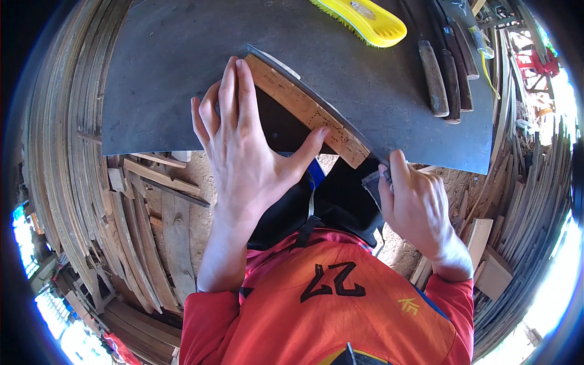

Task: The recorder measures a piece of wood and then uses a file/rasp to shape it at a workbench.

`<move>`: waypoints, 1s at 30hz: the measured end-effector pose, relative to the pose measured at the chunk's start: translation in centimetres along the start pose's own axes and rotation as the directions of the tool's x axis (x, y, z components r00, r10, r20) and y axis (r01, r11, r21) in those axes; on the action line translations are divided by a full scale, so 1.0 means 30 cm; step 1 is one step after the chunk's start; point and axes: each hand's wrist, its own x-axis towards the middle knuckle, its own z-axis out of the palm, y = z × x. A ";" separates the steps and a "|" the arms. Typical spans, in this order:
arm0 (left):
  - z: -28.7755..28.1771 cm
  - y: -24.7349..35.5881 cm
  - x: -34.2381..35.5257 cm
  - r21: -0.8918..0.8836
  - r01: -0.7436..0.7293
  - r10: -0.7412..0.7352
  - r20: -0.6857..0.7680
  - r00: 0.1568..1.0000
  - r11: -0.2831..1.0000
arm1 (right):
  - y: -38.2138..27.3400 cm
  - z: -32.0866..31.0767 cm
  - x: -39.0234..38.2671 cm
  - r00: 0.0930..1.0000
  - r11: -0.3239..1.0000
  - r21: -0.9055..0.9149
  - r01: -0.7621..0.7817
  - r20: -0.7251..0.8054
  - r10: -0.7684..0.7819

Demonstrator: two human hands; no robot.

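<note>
Wooden bar (292, 95), centre: lay against my wide-spread left hand (244, 146), overhanging the tabletop's (164, 85) lower edge; my right hand (418, 198) clenched a thin tool (373, 148); sheet surface stretched upper left.

Counted were one left hand (238, 140) at ten o'clock, one right hand (417, 201) at three, one wooden bar (298, 100) and one strip (336, 113) at twelve, one brush (378, 25) at one, at least three tools (434, 79) at two.

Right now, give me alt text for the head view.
A person's left hand spreads across a wood strip while the right hand grips a thin metal strip running along its far edge. Beyond, a yellow brush and brown-handled tools lie on a dark tabletop.
</note>
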 end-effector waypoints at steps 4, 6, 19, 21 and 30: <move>0.000 0.000 0.003 0.002 0.001 -0.001 0.010 1.000 1.000 | 0.004 0.005 0.021 1.000 0.999 -0.039 -0.001 -0.011 0.000; -0.001 -0.007 0.003 -0.014 0.000 0.000 -0.002 1.000 1.000 | -0.001 0.011 0.003 1.000 0.999 -0.043 0.003 0.010 -0.003; -0.009 -0.009 0.002 0.039 -0.021 0.021 0.004 1.000 0.999 | -0.020 0.007 0.008 1.000 1.000 -0.003 0.015 -0.011 -0.015; -0.014 -0.006 0.002 0.085 -0.017 0.014 0.037 0.999 0.996 | -0.021 -0.008 -0.011 0.999 1.000 -0.005 -0.027 0.036 0.027; -0.021 -0.004 0.010 0.114 -0.021 0.015 0.057 0.998 0.993 | -0.038 -0.010 0.030 0.996 1.000 -0.023 0.005 0.085 -0.003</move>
